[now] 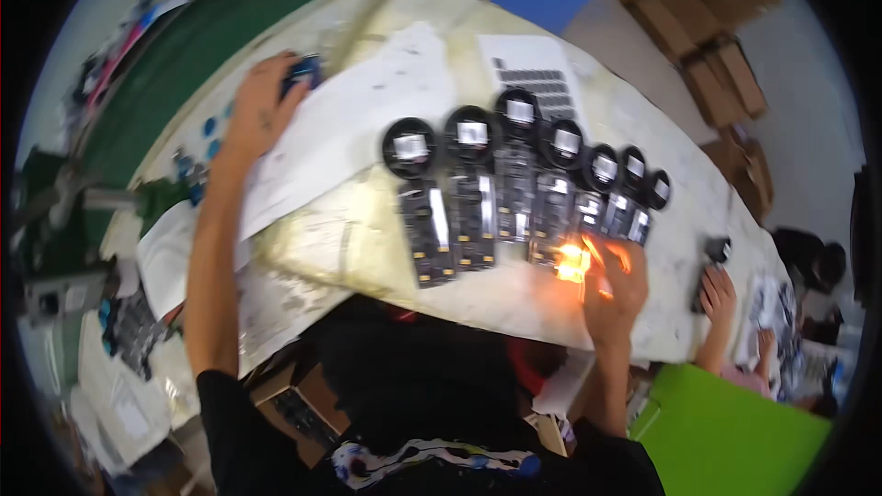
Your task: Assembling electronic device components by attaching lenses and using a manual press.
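Row of seven black blister-style packs (514, 193) laid side by side on the surface (680, 220), just ahead of my right grip (614, 287). Each has a round black top with a small white-silver rectangular label, and a long dark lower card with pale strips. Packs look smaller toward the right end; the farthest-right one sits just above my right grip. White sheet with a grid of dark grey stickers (542, 83) lies beyond the row, well ahead of that grip. Brown cardboard boxes (707, 28) stacked off the surface, far right and ahead. My left grip (262, 106) rests on a small blue item, well left of the packs.
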